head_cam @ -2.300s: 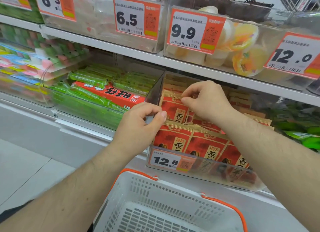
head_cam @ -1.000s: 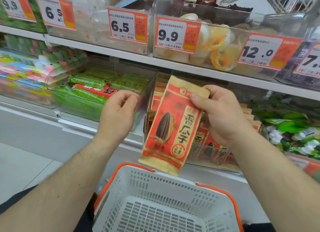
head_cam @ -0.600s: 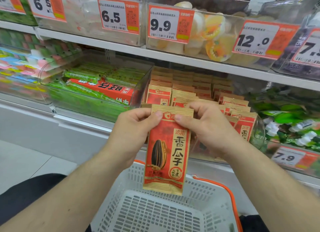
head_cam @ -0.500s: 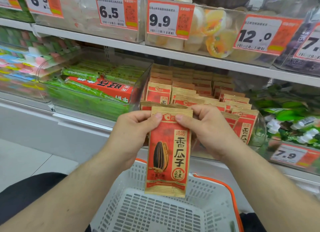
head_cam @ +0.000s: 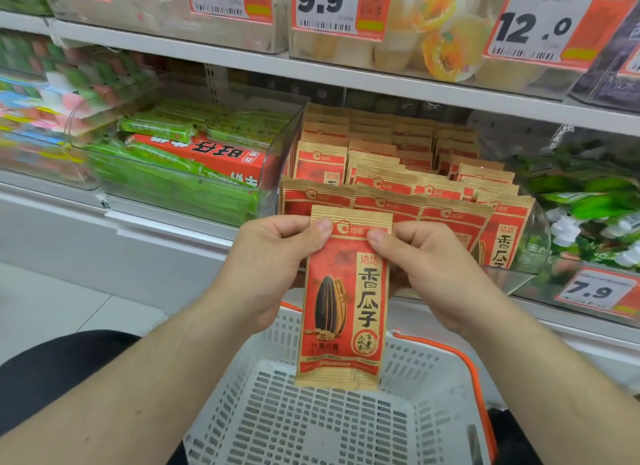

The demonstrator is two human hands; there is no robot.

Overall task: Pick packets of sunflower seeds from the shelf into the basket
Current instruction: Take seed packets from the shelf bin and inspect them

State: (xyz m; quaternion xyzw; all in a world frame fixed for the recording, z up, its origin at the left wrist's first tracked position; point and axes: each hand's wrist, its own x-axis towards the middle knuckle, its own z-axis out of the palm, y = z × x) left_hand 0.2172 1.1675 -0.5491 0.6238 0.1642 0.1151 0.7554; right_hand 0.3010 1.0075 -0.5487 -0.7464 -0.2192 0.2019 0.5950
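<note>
The left hand (head_cam: 273,256) and the right hand (head_cam: 429,267) each pinch a top corner of one red seed packet (head_cam: 344,301). It hangs upright in the middle of the frame, above the white basket (head_cam: 242,412). More packets (head_cam: 391,173) stand in the shelf bin (head_cam: 538,222) just behind.

White shelving (head_cam: 346,73) above pale floor tiles (head_cam: 52,308)

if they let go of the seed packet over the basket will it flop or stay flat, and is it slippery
The seed packet hangs straight from pinches by the left hand and right hand, so it is probably fairly stiff and light. Its matte, paper-like face suggests little slip. It would likely land flat in the basket.
</note>
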